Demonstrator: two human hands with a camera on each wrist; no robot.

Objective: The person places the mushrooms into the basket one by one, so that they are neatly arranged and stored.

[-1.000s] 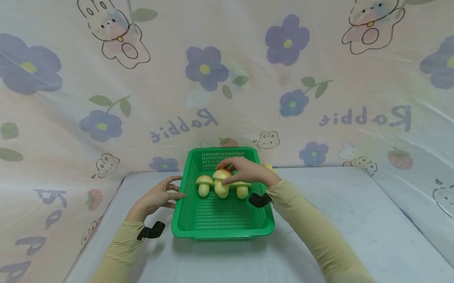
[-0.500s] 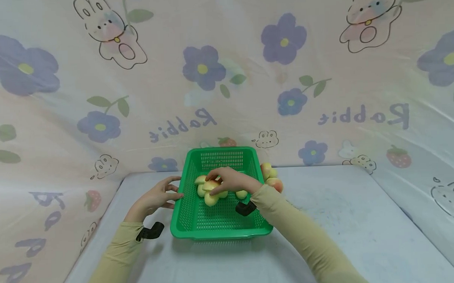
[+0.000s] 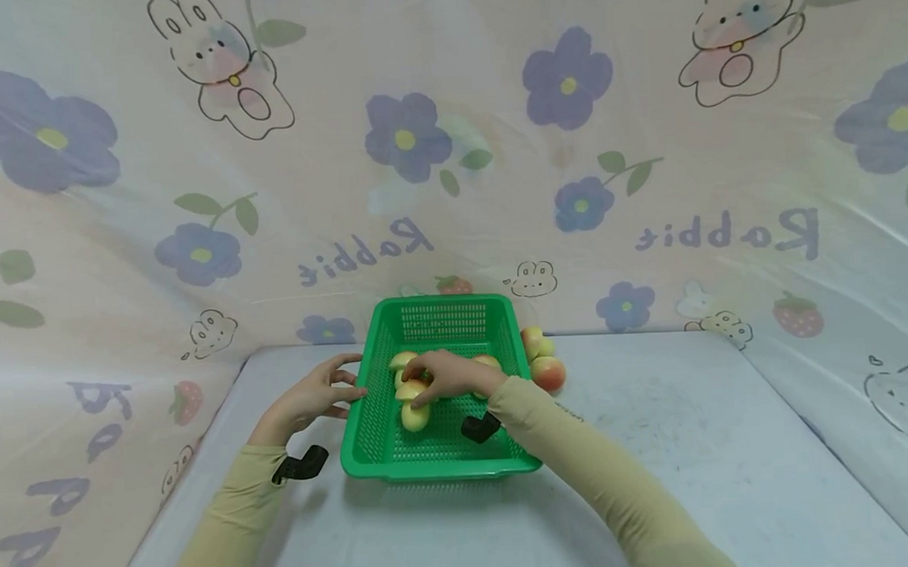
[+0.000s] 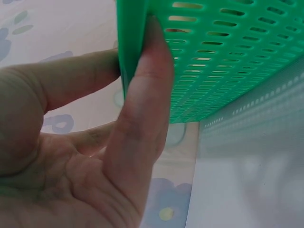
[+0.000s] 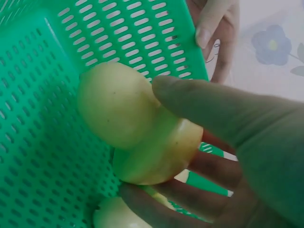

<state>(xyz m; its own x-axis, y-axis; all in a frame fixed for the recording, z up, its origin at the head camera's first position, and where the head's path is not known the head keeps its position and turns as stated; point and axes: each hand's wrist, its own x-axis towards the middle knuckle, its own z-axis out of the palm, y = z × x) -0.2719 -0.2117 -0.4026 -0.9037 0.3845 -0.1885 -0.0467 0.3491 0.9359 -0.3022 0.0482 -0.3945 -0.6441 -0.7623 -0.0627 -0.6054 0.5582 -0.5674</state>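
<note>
My right hand (image 3: 445, 374) grips a yellow toy mushroom (image 3: 415, 412) inside the green basket (image 3: 460, 467), toward its left side. In the right wrist view, the thumb lies over the mushroom (image 5: 116, 104) and the fingers reach under its red-tinged cap. Another toy mushroom (image 3: 402, 362) sits just behind it, and one more (image 3: 487, 362) is partly hidden by the hand at the right. My left hand (image 3: 318, 395) holds the basket's left rim; in the left wrist view, thumb and fingers lie on either side of the rim (image 4: 130, 38).
Outside the basket's right wall lie a rounded red-and-yellow piece (image 3: 549, 374) and another yellow piece (image 3: 533, 344). The white table (image 3: 692, 442) runs up to a patterned curtain (image 3: 496, 198) behind the basket.
My right hand has carried the mushroom from the middle of the row left and nearer the basket's front. More of the pieces outside the right wall now shows. The left hand stays put.
</note>
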